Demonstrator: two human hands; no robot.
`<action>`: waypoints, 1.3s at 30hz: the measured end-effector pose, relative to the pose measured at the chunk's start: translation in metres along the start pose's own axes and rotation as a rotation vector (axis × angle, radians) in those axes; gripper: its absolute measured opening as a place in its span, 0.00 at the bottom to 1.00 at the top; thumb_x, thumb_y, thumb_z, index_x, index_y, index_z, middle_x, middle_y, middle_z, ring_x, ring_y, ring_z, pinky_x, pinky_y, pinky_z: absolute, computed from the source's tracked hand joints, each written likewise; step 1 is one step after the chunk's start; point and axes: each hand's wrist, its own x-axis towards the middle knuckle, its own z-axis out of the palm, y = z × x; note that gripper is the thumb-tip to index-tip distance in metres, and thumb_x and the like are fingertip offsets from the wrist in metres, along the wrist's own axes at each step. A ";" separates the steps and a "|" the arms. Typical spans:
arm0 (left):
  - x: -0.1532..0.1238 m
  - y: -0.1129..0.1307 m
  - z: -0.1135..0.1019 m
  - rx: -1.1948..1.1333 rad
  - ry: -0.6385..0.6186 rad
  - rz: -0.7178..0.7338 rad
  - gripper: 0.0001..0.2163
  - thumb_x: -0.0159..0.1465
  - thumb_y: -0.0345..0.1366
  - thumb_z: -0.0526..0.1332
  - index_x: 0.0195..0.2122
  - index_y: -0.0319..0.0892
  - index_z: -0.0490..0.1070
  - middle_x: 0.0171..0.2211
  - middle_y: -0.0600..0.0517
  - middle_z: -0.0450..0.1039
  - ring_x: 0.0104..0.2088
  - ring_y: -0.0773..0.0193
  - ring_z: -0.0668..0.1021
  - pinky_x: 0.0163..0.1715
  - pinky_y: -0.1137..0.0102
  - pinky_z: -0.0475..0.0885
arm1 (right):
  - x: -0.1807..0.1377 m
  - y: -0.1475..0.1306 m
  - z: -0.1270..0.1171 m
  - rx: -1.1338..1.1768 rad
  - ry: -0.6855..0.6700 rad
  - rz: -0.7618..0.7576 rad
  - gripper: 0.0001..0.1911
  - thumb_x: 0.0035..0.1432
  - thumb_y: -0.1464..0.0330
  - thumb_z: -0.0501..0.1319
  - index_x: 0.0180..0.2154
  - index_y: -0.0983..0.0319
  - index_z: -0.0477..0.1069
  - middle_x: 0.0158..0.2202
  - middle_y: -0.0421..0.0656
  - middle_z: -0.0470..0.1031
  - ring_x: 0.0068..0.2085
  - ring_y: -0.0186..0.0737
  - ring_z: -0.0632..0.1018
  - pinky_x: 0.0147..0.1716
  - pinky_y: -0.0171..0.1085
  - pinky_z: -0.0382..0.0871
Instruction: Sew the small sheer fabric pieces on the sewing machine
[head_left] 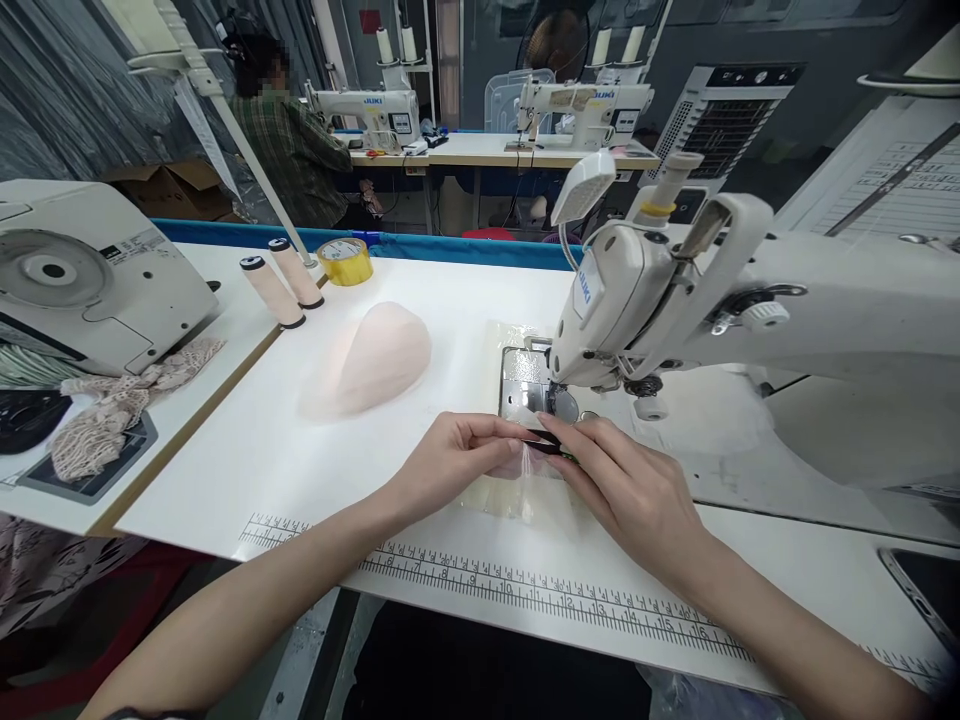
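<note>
My left hand (459,455) and my right hand (626,480) meet on the white table just in front of the needle of a white sewing machine (675,290). Both pinch a small piece of sheer, pale fabric (517,480) with a thin dark strip at its top edge. The fingertips of both hands touch at the metal needle plate (521,385). A pile of pale pink fabric (367,360) lies to the left of the machine, beyond my left hand.
Two thread cones (281,285) and a roll of yellow tape (346,261) stand at the table's far left. Another machine (82,270) and lace scraps (120,400) sit on the left table. A ruler (555,595) is printed along the front edge. A person sits at the back left.
</note>
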 end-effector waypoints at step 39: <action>-0.005 0.001 -0.001 -0.180 -0.116 -0.076 0.18 0.61 0.37 0.66 0.53 0.45 0.73 0.54 0.47 0.74 0.49 0.57 0.79 0.51 0.63 0.76 | -0.001 -0.030 -0.015 0.401 0.004 0.187 0.13 0.57 0.72 0.66 0.44 0.60 0.70 0.34 0.40 0.80 0.28 0.33 0.78 0.27 0.32 0.70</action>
